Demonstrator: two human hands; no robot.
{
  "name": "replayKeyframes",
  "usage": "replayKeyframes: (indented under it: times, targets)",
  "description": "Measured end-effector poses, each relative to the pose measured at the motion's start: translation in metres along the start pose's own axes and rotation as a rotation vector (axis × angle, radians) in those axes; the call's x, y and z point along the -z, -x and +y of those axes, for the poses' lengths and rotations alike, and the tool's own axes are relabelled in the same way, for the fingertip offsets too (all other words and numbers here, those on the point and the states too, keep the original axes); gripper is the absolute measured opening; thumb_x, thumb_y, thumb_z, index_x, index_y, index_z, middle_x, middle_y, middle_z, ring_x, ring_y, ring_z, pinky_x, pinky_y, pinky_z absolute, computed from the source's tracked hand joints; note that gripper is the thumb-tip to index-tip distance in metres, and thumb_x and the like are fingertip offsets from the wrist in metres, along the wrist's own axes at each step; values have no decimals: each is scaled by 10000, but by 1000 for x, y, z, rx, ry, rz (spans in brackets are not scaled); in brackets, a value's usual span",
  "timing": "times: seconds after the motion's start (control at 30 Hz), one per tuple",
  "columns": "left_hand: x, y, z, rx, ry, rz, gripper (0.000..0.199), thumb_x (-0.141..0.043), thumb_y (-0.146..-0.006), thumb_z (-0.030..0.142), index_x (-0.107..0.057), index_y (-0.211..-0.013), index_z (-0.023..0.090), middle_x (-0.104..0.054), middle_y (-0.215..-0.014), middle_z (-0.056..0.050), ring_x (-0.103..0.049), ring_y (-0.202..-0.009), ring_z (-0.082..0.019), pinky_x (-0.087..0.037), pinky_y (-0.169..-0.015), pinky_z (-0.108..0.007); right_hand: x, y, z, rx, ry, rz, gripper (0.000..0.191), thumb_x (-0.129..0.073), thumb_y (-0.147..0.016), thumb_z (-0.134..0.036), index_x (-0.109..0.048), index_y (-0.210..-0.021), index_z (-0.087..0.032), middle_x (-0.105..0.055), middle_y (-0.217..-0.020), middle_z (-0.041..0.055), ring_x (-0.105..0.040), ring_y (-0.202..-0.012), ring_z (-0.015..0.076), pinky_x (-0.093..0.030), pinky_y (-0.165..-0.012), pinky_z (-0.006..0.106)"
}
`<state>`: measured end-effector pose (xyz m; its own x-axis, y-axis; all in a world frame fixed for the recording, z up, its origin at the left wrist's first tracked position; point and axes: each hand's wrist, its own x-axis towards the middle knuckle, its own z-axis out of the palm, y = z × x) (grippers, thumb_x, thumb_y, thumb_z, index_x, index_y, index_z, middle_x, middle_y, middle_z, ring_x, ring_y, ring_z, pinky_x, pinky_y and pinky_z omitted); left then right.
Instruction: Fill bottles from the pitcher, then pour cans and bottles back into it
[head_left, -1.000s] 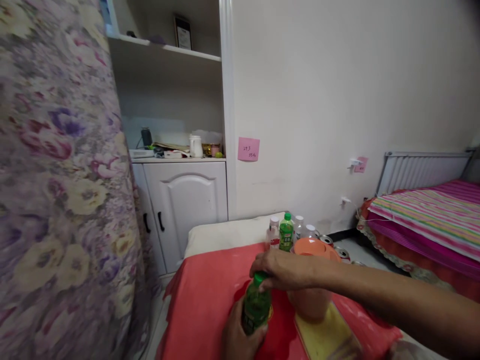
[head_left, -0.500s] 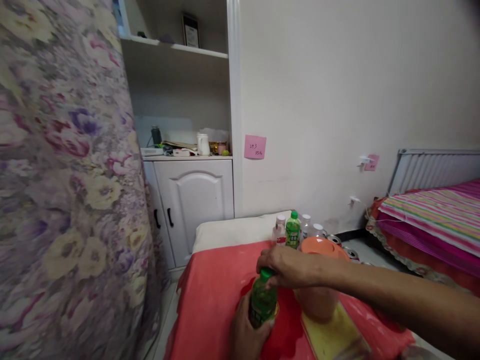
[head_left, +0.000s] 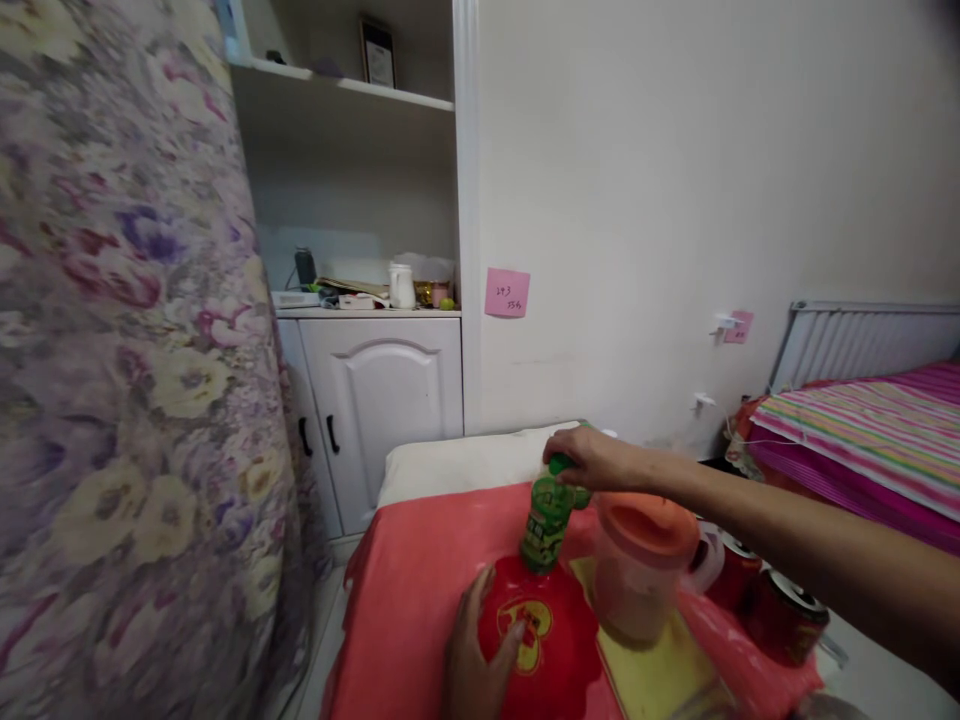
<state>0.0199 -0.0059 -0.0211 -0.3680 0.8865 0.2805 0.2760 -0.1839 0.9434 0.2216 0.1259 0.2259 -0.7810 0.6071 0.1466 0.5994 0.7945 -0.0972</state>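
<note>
My right hand [head_left: 592, 456] grips the green cap of a green bottle [head_left: 547, 525], tilted a little, at the back edge of a red plate [head_left: 559, 665]. The plate has a yellow design and lies on the red cloth [head_left: 405, 590]. My left hand [head_left: 480, 650] is at the plate's left side, thumb and fingers apart, holding nothing. Right of the plate stands a clear pitcher [head_left: 637, 585] with an orange lid, on a yellow board [head_left: 660, 665]. Another green bottle is mostly hidden behind my right hand.
Red cans [head_left: 787, 615] stand right of the pitcher, partly under my right forearm. A cream cover [head_left: 450, 465] lies along the table's back by the wall. A floral curtain [head_left: 135, 400] hangs at the left, beside a white cabinet [head_left: 386, 410]. A bed [head_left: 870, 440] is at the right.
The green bottle has moved back and right, off the plate's middle, with my right hand on its cap. My left hand has let go of it, and the plate's design now shows.
</note>
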Motion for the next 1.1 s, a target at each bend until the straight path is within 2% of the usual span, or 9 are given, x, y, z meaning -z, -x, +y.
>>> replayKeyframes:
  times: [0.23, 0.37, 0.53, 0.77, 1.1]
  targets:
    - [3, 0, -3, -24, -17, -56, 571, -683, -747, 321, -567, -1287, 175, -648, -1321, -140, -610, -1214, -284, -500, -1038, -431, -2, -4, 54, -145, 75, -28, 320, -643, -724, -156, -700, -1038, -150, -732, -975, 95, -634, -833, 201, -424, -696, 250]
    - [4, 0, -3, -4, -50, -92, 539, -682, -749, 316, -586, -1260, 170, -665, -1303, -140, -624, -1202, -274, -497, -1045, -417, -14, -6, 84, -211, 116, -53, 311, -652, -708, -171, -701, -1015, -154, -733, -964, 90, -630, -815, 204, -406, -670, 251]
    - [0, 2, -2, 13, -28, -155, 470, -657, -752, 289, -615, -1209, 186, -732, -1183, -119, -688, -1095, -240, -559, -958, -349, -32, -8, 111, -267, 142, -79, 286, -662, -711, -205, -698, -991, -161, -728, -916, 82, -617, -773, 206, -379, -635, 260]
    - [-11, 5, -14, -26, 47, -31, 428, -647, -723, 306, -645, -1141, 214, -765, -1055, -81, -729, -913, -215, -596, -848, -325, -47, -13, 130, -285, 139, -98, 304, -669, -713, -205, -700, -1014, -176, -734, -945, 76, -626, -802, 209, -397, -659, 257]
    - [-11, 3, -21, -42, 10, -16, 406, -644, -716, 320, -654, -1109, 217, -777, -1013, -77, -726, -875, -197, -598, -805, -291, -64, -21, 139, -240, 95, -99, 332, -683, -705, -206, -710, -1036, -196, -747, -960, 58, -648, -800, 192, -421, -658, 240]
